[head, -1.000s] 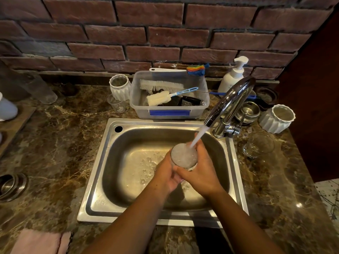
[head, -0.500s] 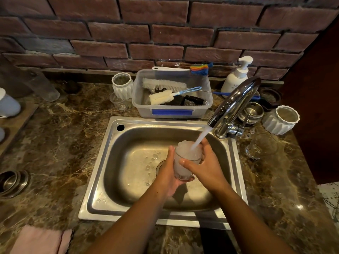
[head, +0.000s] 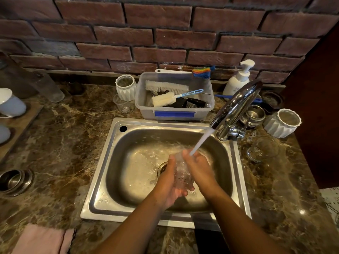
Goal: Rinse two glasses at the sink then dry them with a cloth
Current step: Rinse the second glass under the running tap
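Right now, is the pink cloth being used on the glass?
No. The pink cloth lies on the counter at lower left, while both hands hold the glass under the tap's stream.

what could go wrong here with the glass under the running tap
The glass is wet and pinched between the left hand and right hand above the steel sink; it could slip and crack. Water hitting the hands may splash onto the counter. A second glass stands near the tap, where an elbow might knock it.

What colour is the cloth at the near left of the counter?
The cloth is pale pink, seen in the head view.
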